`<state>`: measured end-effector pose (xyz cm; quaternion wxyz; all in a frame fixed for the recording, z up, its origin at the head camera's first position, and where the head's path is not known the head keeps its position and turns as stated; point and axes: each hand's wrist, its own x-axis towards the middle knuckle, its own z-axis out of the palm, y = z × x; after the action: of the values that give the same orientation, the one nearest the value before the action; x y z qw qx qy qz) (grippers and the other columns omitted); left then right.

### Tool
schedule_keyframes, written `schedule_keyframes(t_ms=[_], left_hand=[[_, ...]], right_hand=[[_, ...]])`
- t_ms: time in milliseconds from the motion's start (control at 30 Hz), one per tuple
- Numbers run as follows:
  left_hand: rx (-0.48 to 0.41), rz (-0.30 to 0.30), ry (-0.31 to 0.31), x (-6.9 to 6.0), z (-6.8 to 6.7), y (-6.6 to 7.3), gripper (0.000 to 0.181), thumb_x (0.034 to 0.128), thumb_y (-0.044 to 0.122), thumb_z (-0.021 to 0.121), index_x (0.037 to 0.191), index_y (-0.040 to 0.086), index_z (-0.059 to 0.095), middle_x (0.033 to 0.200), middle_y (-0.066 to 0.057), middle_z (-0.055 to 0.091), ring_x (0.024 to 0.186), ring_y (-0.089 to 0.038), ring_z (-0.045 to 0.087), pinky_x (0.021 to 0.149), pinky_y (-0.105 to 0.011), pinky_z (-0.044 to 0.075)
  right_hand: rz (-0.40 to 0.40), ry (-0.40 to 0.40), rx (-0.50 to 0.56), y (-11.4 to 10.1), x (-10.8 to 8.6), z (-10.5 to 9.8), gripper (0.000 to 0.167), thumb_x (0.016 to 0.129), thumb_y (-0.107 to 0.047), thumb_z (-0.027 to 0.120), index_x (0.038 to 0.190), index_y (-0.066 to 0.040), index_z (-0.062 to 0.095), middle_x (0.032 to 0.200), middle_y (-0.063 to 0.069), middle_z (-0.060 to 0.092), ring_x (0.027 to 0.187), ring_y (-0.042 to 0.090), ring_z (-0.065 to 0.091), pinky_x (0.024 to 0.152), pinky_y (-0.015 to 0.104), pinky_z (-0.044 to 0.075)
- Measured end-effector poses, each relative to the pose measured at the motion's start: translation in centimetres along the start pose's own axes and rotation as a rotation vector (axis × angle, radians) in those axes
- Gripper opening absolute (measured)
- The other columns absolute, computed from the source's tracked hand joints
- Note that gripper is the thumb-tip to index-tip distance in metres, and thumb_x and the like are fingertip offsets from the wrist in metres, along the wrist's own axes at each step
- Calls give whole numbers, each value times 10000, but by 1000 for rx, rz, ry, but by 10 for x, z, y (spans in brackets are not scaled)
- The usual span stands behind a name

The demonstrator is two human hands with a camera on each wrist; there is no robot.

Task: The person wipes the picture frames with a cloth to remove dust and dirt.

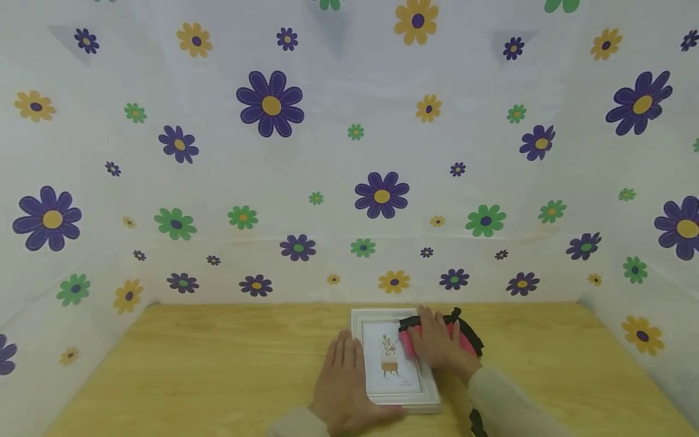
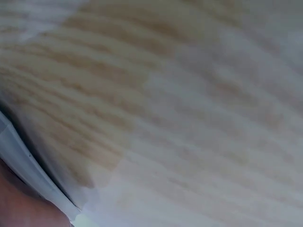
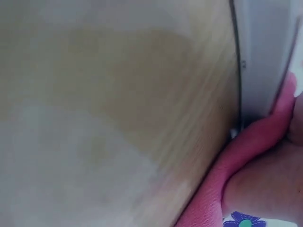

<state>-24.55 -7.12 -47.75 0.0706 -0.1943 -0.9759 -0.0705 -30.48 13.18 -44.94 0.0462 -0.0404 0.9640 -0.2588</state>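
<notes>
A white picture frame (image 1: 398, 399) with a drawing of a potted plant lies on the wooden table. Along its left edge my left hand (image 1: 344, 388) rests with straight fingers, the thumb stretched along the lower edge. My right hand (image 1: 439, 343) presses a pink cloth with black trim (image 1: 468, 345) onto the frame's upper right part, fingers spread over it. In the right wrist view the pink cloth (image 3: 255, 142) meets the frame's pale side (image 3: 264, 56). The left wrist view has the frame's side (image 2: 28, 158) beside a bit of the left hand.
Wooden tabletop (image 1: 218, 364) spreads to both sides of the frame. A white curtain with printed flowers (image 1: 327, 164) stands behind and on both sides of the table. A small black item (image 1: 477, 423) shows beside the right sleeve.
</notes>
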Motion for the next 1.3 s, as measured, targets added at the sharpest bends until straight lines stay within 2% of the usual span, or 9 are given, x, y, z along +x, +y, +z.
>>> schedule_keyframes(t_ms=[167, 433, 567, 667, 833, 900, 967, 1100, 1300], left_hand=[[6, 23, 20, -2, 3, -2, 1383, 574, 991, 284, 1427, -96, 329, 1503, -279, 237, 1410, -382, 151, 1142, -458, 134], [-48, -19, 3, -3, 3, 3, 1405, 553, 995, 310, 1442, -92, 295, 1511, -281, 209, 1407, -384, 158, 1139, -454, 150], [-28, -38, 23, -2, 0, 5, 1406, 553, 1000, 284, 1445, -86, 297, 1512, -272, 217, 1409, -378, 156, 1143, -451, 127], [7, -42, 31, 0, -1, 5, 1406, 556, 1003, 256, 1443, -87, 304, 1506, -272, 233, 1411, -375, 153, 1146, -453, 107], [33, -39, 22, -2, -2, 1, 1417, 553, 1007, 233, 1434, -100, 311, 1497, -289, 235, 1406, -389, 158, 1143, -455, 114], [45, -32, 33, -3, -1, -3, 1415, 556, 1006, 227, 1430, -104, 317, 1494, -299, 233, 1404, -395, 160, 1142, -455, 119], [50, -28, 50, -4, 1, -7, 1413, 558, 1005, 226, 1428, -104, 321, 1491, -301, 237, 1404, -395, 161, 1142, -453, 124], [39, -11, 69, -5, 4, -10, 1399, 571, 997, 248, 1418, -113, 330, 1481, -308, 255, 1398, -398, 179, 1140, -451, 146], [23, 1, 49, -2, 1, -2, 1388, 565, 994, 288, 1414, -104, 343, 1477, -306, 267, 1391, -396, 209, 1134, -446, 179]], right_hand=[[10, -19, 28, 1, -20, 2, 621, 1008, -294, 425, 1486, 35, 205, 1520, 264, 202, 1399, 454, 66, 1042, 641, -143], [84, 4, 20, -1, 22, 2, 597, 1010, -306, 388, 1486, 17, 228, 1532, 232, 200, 1414, 412, 61, 1063, 611, -139], [75, -3, 41, 0, 27, -2, 592, 1009, -277, 397, 1483, 31, 221, 1535, 231, 192, 1414, 413, 51, 1060, 613, -145], [19, -15, 68, 3, 8, -4, 604, 999, -262, 417, 1480, 41, 213, 1531, 235, 198, 1410, 423, 59, 1059, 613, -147], [-76, -72, 117, 9, -52, 1, 635, 984, -243, 481, 1467, 68, 211, 1512, 262, 225, 1397, 450, 89, 1040, 636, -146], [-88, -87, 132, 6, -66, 2, 639, 983, -238, 497, 1464, 75, 215, 1507, 266, 233, 1395, 454, 95, 1034, 642, -147], [-94, -85, 139, 2, -70, 3, 633, 985, -233, 503, 1462, 73, 222, 1503, 264, 245, 1394, 454, 101, 1035, 641, -143], [-94, -68, 89, -2, -48, 4, 599, 989, -229, 485, 1456, 57, 242, 1496, 259, 266, 1388, 459, 123, 1042, 654, -113], [6, -35, 39, -2, 13, -3, 600, 998, -261, 432, 1456, 73, 232, 1501, 267, 247, 1396, 446, 103, 1055, 638, -118]])
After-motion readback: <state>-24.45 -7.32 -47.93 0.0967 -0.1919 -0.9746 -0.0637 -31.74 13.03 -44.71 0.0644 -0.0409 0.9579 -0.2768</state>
